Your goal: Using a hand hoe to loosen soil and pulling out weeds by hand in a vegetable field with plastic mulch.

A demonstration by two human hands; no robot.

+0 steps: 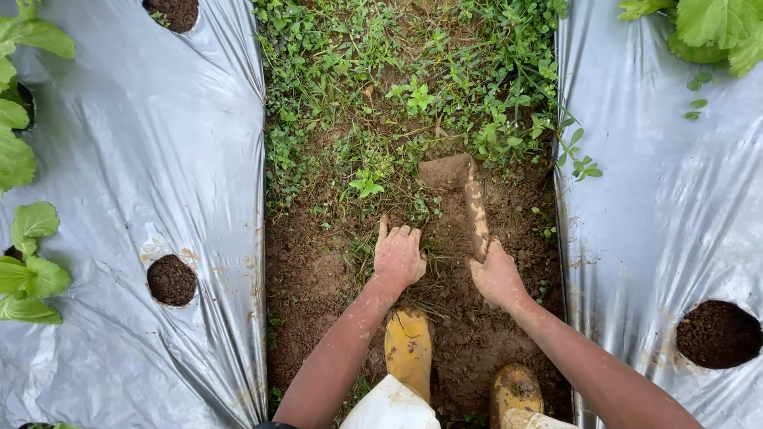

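Head view, left to right: leafy seedlings [28, 262] at left edge; silver mulch sheet [119, 159] with soil-filled planting hole [172, 280]; left hand [399, 256], muddy, fingers curled down onto weeds [373, 187] and bare soil at centre; yellow boots [408, 349] below; right hand [497, 276] closed around hoe handle [477, 214], blade in soil above; second mulch sheet [660, 199] at right.
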